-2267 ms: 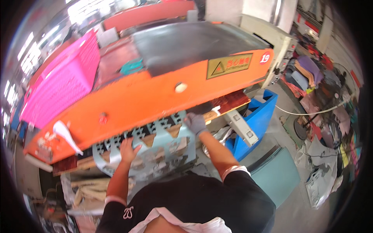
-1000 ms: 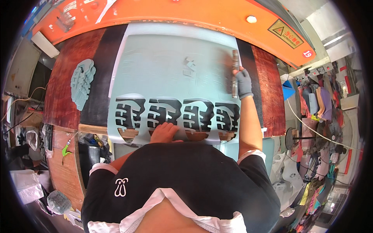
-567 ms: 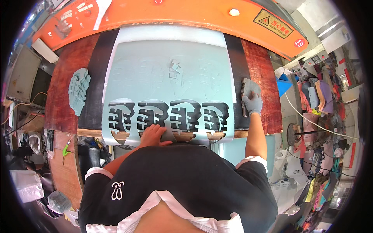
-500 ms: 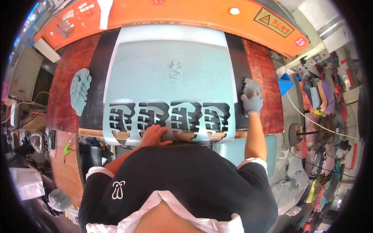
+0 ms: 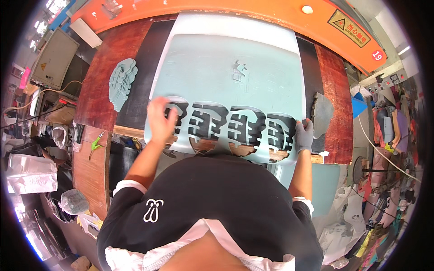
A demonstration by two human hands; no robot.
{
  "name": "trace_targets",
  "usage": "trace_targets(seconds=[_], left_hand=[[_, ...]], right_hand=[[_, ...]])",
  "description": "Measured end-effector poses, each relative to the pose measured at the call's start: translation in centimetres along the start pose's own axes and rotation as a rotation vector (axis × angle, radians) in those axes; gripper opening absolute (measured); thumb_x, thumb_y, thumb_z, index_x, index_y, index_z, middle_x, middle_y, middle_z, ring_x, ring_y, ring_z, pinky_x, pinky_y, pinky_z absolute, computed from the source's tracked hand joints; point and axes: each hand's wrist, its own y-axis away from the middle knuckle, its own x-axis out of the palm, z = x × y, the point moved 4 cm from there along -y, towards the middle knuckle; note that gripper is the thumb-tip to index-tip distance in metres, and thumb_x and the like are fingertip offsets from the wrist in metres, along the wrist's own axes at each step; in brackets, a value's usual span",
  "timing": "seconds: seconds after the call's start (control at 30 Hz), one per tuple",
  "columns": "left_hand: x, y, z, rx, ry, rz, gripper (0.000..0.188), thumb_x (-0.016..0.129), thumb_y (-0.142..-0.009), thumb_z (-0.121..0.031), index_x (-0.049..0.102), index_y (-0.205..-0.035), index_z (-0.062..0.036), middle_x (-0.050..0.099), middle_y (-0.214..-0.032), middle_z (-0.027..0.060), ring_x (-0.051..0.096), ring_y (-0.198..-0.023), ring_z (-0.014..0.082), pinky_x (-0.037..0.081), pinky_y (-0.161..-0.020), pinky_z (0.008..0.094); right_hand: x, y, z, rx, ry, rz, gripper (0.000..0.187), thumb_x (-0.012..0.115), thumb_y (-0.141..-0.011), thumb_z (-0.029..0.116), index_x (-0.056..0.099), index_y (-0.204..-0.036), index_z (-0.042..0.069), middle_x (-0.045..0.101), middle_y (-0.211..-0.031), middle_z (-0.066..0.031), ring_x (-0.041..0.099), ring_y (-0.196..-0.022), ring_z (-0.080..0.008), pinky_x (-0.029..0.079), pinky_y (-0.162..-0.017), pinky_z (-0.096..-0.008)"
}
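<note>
A pale green sheet point(image 5: 203, 67) lies over the bench, its near end hanging past the front edge. A row of several cut-out openings runs along that near end, with dark surface and wood showing through. My bare left hand point(image 5: 162, 121) is over the sheet's near left corner, slightly blurred, thumb and fingers apart, with nothing visible in it. My right hand point(image 5: 304, 135), in a grey glove with bare fingertips, is closed on the sheet's near right edge. Just right of it lies a grey cut piece point(image 5: 322, 115). Small cut scraps point(image 5: 239, 72) sit mid-sheet.
A stack of pale green cut pieces point(image 5: 122, 83) rests on the bench's left side. Across the back runs an orange machine beam point(image 5: 271, 7). The wooden bench edge point(image 5: 129, 132) is in front of me. A blue container point(image 5: 359, 105) stands beyond the bench's right side.
My right hand has left the grey piece and moved to the sheet's right edge. My left hand has gone from the middle of the near edge to the left corner. The view has shifted.
</note>
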Motion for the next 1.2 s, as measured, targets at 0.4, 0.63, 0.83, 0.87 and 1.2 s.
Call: trace_targets(seconds=[0.4,0.63,0.83,0.87,1.2], left_hand=[[1.4,3.9,14.5,-0.977,0.780,0.331,0.019,0.061,-0.088,-0.016,0.055,-0.101,-0.0021,0.062,-0.081,0.0056,0.055,-0.073,0.0117,0.046,-0.067,0.0288],[-6.0,0.7,9.8,-0.382,0.543,0.027,0.031,0.058,-0.082,0.000,0.048,-0.111,-0.0029,0.057,-0.081,0.0029,0.051,-0.066,0.0124,0.044,-0.065,0.0272],[0.2,2.7,5.3,-1.588,1.871,0.664,0.016,0.050,-0.093,-0.025,0.048,-0.095,-0.0086,0.053,-0.076,0.0026,0.048,-0.056,0.0123,0.038,-0.051,0.0286],[1.2,2.2,5.5,-1.557,2.042,0.623,0.019,0.048,-0.094,-0.028,0.048,-0.092,-0.0093,0.054,-0.076,0.0028,0.046,-0.054,0.0127,0.037,-0.050,0.0285],[4.3,2.4,6.9,-1.249,2.202,0.583,0.036,0.029,-0.100,-0.042,0.050,-0.101,-0.0139,0.050,-0.071,0.0013,0.037,-0.045,0.0111,0.034,-0.048,0.0267]], right_hand=[[-2.8,4.2,-0.2,-0.077,0.438,-0.017,0.035,0.057,-0.083,0.011,0.055,-0.116,-0.003,0.062,-0.105,-0.0159,0.060,-0.094,-0.0226,0.046,-0.082,-0.0316],[1.6,6.7,7.4,-0.355,0.830,-0.158,0.037,0.063,-0.081,0.016,0.053,-0.113,0.001,0.055,-0.108,-0.0181,0.056,-0.095,-0.0361,0.046,-0.081,-0.0416],[15.3,8.2,22.4,-0.954,0.646,-0.065,0.037,0.061,-0.071,0.003,0.056,-0.108,0.006,0.056,-0.109,-0.0158,0.053,-0.104,-0.0334,0.042,-0.090,-0.0417],[17.7,9.1,24.5,-1.083,0.614,0.021,0.037,0.059,-0.070,0.001,0.056,-0.107,0.007,0.058,-0.107,-0.0143,0.053,-0.102,-0.0331,0.042,-0.088,-0.0421],[36.5,16.4,26.1,-1.365,0.442,0.758,0.039,0.063,-0.079,0.025,0.058,-0.112,0.006,0.056,-0.118,-0.0156,0.051,-0.111,-0.0345,0.042,-0.093,-0.0385]])
